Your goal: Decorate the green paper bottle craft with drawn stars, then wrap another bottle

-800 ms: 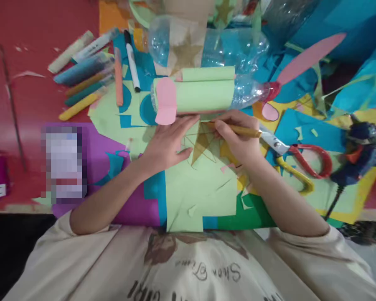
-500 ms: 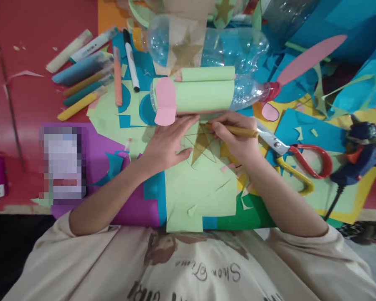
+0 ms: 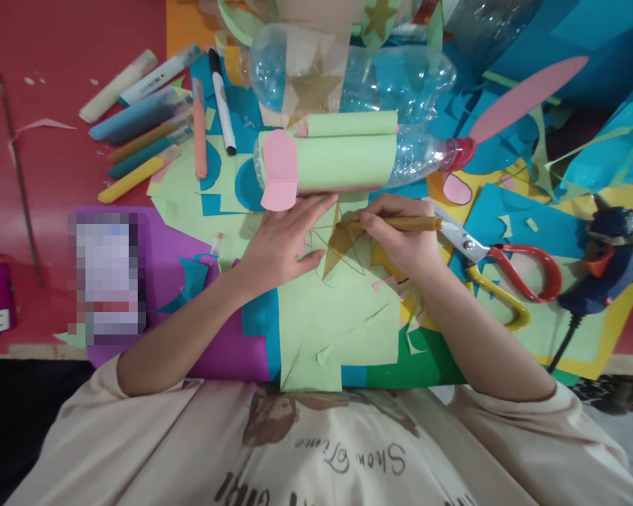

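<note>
My left hand [image 3: 282, 242] lies flat with fingers stretched out, pressing down a light green paper sheet [image 3: 337, 323]. My right hand [image 3: 401, 239] is closed round a gold marker [image 3: 406, 223] whose tip touches a star [image 3: 342, 242] drawn on that sheet and partly filled in gold. Just beyond my hands lies a clear plastic bottle wrapped in green paper [image 3: 342, 160] with a pink paper flap at its left end.
A second clear bottle with a gold star [image 3: 348, 74] lies farther back. Several markers [image 3: 148, 133] lie at the left on the red surface. Red and yellow scissors [image 3: 501, 270] and a blue glue gun [image 3: 606, 260] sit at the right among coloured paper scraps.
My right hand has shifted slightly with the gold marker along the star, and the marker now lies more level. My left hand stays flat on the paper.
</note>
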A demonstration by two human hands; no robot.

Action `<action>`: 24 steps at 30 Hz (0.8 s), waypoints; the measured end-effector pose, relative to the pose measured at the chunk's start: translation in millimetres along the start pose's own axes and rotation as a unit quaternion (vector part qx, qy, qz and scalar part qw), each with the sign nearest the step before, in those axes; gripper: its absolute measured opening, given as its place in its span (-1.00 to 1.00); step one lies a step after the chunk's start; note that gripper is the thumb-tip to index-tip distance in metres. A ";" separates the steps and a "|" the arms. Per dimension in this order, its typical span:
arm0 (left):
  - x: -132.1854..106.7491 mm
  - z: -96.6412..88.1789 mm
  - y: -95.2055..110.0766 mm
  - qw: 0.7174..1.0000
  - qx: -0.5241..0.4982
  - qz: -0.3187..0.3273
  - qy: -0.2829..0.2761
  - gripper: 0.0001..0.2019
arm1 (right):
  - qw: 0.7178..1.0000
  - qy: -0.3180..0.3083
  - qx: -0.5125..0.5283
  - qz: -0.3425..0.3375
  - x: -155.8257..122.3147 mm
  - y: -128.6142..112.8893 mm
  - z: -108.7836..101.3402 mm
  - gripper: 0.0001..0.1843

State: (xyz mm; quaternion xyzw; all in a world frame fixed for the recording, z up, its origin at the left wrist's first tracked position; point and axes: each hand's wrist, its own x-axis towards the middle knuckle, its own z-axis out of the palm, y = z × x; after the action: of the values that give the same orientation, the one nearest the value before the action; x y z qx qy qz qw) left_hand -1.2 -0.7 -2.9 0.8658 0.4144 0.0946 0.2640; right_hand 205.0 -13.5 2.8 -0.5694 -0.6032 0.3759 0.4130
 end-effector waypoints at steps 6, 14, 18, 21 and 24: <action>-0.4 -0.3 0.2 1.000 -0.004 0.006 0.004 -0.36 | 0.999 0.029 0.014 0.025 -1.2 6.2 1.0 -0.84; -0.8 -2.5 2.1 1.000 -0.013 -0.006 -0.009 -0.36 | 1.000 0.021 0.004 0.014 0.1 4.8 1.6 -0.82; -0.6 -3.0 2.2 1.000 -0.018 0.000 -0.004 -0.36 | 1.000 0.018 -0.021 0.001 0.9 1.4 1.4 -0.81; -0.5 -2.3 1.8 1.000 -0.018 -0.003 -0.001 -0.36 | 1.000 0.011 -0.025 -0.005 0.6 -0.5 1.0 -0.82; -0.3 -2.1 1.8 1.000 -0.017 -0.004 0.001 -0.36 | 1.000 -0.003 -0.026 -0.008 0.1 -1.8 0.5 -0.81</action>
State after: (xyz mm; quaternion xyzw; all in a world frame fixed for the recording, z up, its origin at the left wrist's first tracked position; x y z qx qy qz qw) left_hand -0.9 -1.1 -0.2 0.8592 0.4167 0.1014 0.2789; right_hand 203.9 -13.5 4.3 -0.5743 -0.6184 0.3584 0.3991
